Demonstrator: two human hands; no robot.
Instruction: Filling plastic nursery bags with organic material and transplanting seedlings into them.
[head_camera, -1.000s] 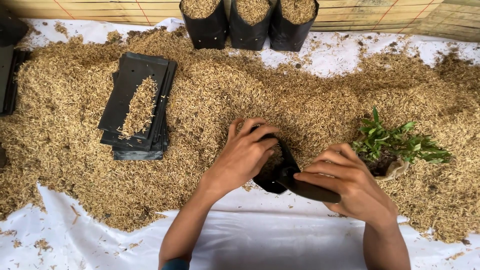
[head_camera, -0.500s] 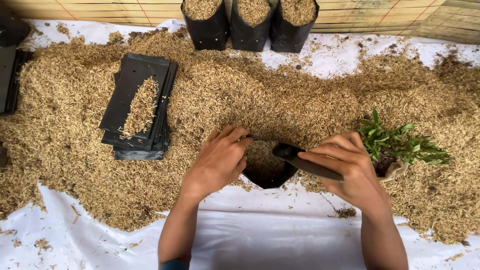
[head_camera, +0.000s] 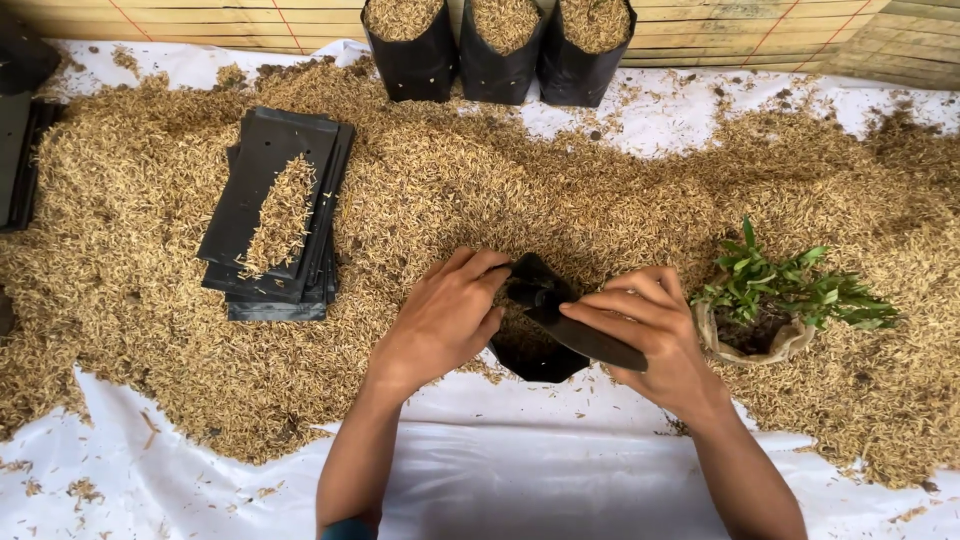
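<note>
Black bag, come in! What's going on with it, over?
Left hand and right hand both grip black bag. Mouth open. Seedling beside right hand, clear.

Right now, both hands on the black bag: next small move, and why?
Probably spread the mouth wider. The left hand and right hand pinch the rim of the black grow bag, which looks only partly open and crumpled, lying on the rice husk pile. How full it is cannot be seen.
</note>
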